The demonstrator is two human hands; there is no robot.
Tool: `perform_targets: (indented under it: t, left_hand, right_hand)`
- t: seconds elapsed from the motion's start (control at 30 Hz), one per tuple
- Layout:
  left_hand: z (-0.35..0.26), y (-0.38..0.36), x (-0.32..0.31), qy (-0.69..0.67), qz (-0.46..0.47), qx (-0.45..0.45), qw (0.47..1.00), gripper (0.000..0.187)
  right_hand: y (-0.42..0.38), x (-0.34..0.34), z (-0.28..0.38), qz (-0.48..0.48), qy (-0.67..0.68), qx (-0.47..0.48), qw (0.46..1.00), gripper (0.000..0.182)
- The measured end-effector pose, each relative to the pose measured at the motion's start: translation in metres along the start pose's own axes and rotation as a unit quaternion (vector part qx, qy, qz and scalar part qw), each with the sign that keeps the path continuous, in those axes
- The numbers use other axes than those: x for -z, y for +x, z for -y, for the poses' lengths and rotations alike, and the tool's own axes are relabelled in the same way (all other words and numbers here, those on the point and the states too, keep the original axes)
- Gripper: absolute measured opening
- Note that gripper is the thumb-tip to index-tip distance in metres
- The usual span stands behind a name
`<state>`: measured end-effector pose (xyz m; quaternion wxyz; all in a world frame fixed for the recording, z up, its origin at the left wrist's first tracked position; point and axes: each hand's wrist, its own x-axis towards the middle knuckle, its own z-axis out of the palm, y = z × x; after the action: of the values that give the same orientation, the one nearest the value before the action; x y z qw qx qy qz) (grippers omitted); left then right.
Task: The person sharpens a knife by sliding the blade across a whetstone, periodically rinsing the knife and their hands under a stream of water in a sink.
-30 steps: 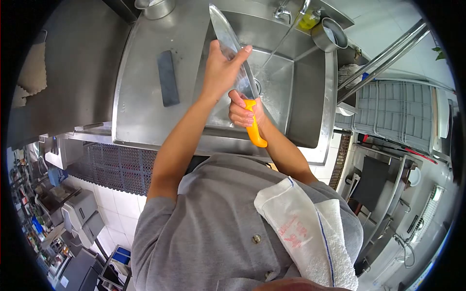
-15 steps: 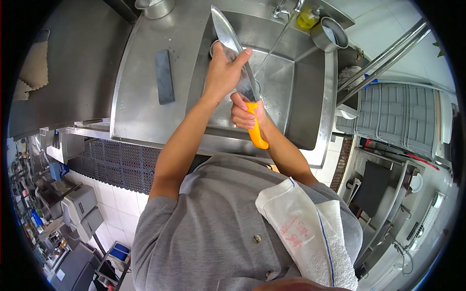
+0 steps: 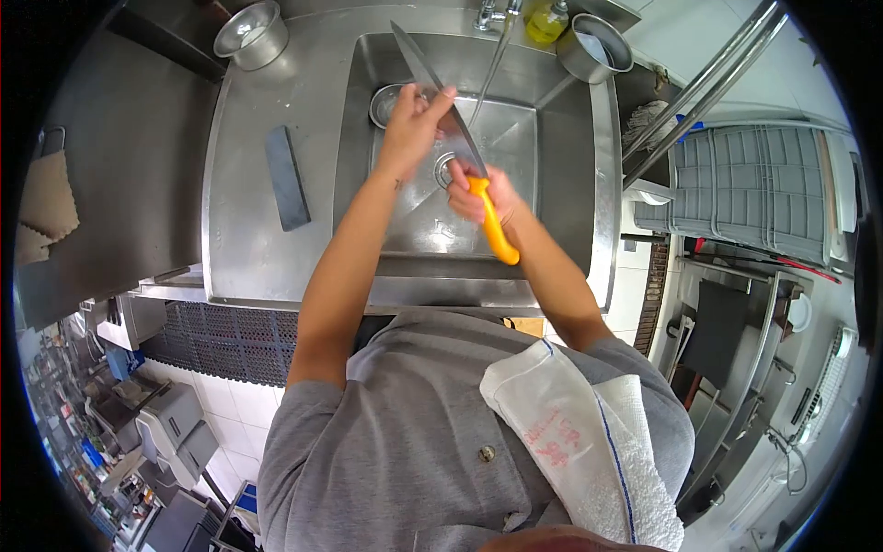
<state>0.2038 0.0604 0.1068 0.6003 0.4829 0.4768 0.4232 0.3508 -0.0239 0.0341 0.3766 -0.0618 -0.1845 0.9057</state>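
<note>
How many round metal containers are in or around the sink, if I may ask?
3: a pot on the left counter, another pot at the back right corner of the sink, and a bowl inside it, partly behind the left hand.

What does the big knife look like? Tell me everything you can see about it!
The knife has a long, shiny grey blade, metal by its look, narrowing to a point. Its yellow handle looks like plastic and curves at the end. The right hand grips the handle; the left hand is at the blade. It slants over the sink, tip away from the person and leftward.
</note>
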Motion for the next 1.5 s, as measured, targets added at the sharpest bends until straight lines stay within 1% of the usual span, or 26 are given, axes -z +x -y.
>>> perform_targets:
  t: [0.03,0.07,0.1,0.13,0.2,0.23,0.3,0.33,0.4,0.5,0.57,0.6,0.63,0.67,0.7,0.73,0.77,0.8,0.87,0.93,0.97,1.0,1.07,1.27,1.37,1.5]
  left_hand:
    - [0.003,0.005,0.001,-0.034,-0.009,0.041,0.999,0.044]
    - [0.007,0.011,0.007,-0.028,-0.005,0.039,0.999,0.044]
    - [0.012,0.017,0.016,-0.013,-0.052,0.064,0.996,0.044]
    - [0.019,0.022,0.024,0.003,-0.097,0.089,0.991,0.043]
    - [0.039,0.031,0.037,0.043,-0.098,0.090,0.990,0.039]
    - [0.047,0.035,0.040,0.075,-0.110,0.093,0.987,0.035]
    - [0.057,0.039,0.040,0.121,-0.064,0.077,0.988,0.033]
    - [0.059,0.043,0.040,0.154,-0.030,0.062,0.986,0.033]
    - [0.052,0.046,0.029,0.169,-0.037,0.075,0.982,0.032]
    - [0.048,0.050,0.012,0.231,0.012,0.067,0.970,0.031]
    - [0.049,0.052,-0.008,0.191,0.039,0.014,0.981,0.033]
    - [0.056,0.059,-0.015,0.192,0.044,0.013,0.980,0.033]
    - [0.062,0.067,-0.023,0.186,0.065,0.049,0.979,0.033]
    - [0.058,0.069,-0.031,0.179,0.086,0.084,0.976,0.034]
    - [0.055,0.070,-0.040,0.180,0.087,0.082,0.976,0.034]
    - [0.051,0.072,-0.050,0.118,0.084,0.136,0.980,0.034]
    - [0.048,0.073,-0.056,0.055,0.080,0.190,0.977,0.033]
    - [0.053,0.078,-0.059,0.055,0.080,0.192,0.977,0.033]
    - [0.065,0.089,-0.065,-0.096,0.079,0.282,0.951,0.026]
    - [0.080,0.094,-0.064,-0.139,0.071,0.289,0.944,0.022]
    - [0.084,0.096,-0.063,-0.179,0.065,0.293,0.937,0.020]
    - [0.088,0.098,-0.062,-0.178,0.067,0.294,0.937,0.020]
    - [0.091,0.099,-0.062,-0.233,0.046,0.285,0.929,0.015]
    - [0.074,0.106,-0.050,-0.226,0.105,0.263,0.932,0.015]
    - [0.064,0.118,-0.042,-0.206,0.111,0.255,0.938,0.016]
    - [0.047,0.128,-0.048,-0.175,0.108,0.241,0.949,0.019]
  right_hand:
    - [-0.006,0.004,0.019,-0.113,-0.106,-0.009,0.988,0.034]
    - [-0.007,0.000,0.042,-0.223,-0.208,-0.017,0.952,0.033]
    - [-0.002,-0.006,0.062,-0.316,-0.293,-0.040,0.902,0.031]
    - [0.002,-0.007,0.080,-0.407,-0.369,-0.061,0.833,0.029]
    - [0.009,0.022,0.118,-0.416,-0.494,-0.110,0.755,0.028]
    - [0.013,0.033,0.135,-0.423,-0.486,-0.099,0.758,0.028]
    - [0.020,0.039,0.161,-0.412,-0.521,-0.165,0.729,0.033]
    - [0.020,0.038,0.167,-0.414,-0.518,-0.156,0.732,0.033]
    - [0.022,0.030,0.175,-0.426,-0.537,-0.183,0.705,0.044]
    - [0.015,0.020,0.177,-0.417,-0.549,-0.179,0.702,0.051]
    - [0.009,0.017,0.176,-0.418,-0.545,-0.171,0.707,0.047]
    - [0.006,0.016,0.176,-0.416,-0.545,-0.164,0.709,0.043]
    - [0.005,0.014,0.175,-0.418,-0.544,-0.161,0.710,0.043]
    - [0.004,0.014,0.173,-0.401,-0.603,-0.171,0.668,0.039]
    - [0.004,0.013,0.172,-0.382,-0.659,-0.182,0.622,0.035]
    - [0.001,0.020,0.166,-0.382,-0.659,-0.181,0.622,0.035]
    - [-0.005,0.038,0.154,-0.330,-0.782,-0.066,0.525,0.033]
    - [-0.007,0.033,0.145,-0.263,-0.873,0.051,0.407,0.031]
    - [-0.015,0.012,0.124,-0.276,-0.869,0.042,0.409,0.036]
    - [-0.018,-0.010,0.106,-0.346,-0.878,-0.004,0.330,0.040]
    - [-0.020,-0.006,0.101,-0.350,-0.872,-0.002,0.343,0.042]
    - [-0.024,-0.001,0.096,-0.351,-0.872,-0.002,0.342,0.042]
    - [-0.034,0.003,0.089,-0.351,-0.876,0.053,0.326,0.045]
    - [-0.061,0.000,0.082,-0.372,-0.865,0.093,0.323,0.045]
    - [-0.076,-0.009,0.081,-0.380,-0.861,0.109,0.320,0.040]
    - [-0.089,-0.010,0.081,-0.400,-0.850,0.113,0.325,0.039]
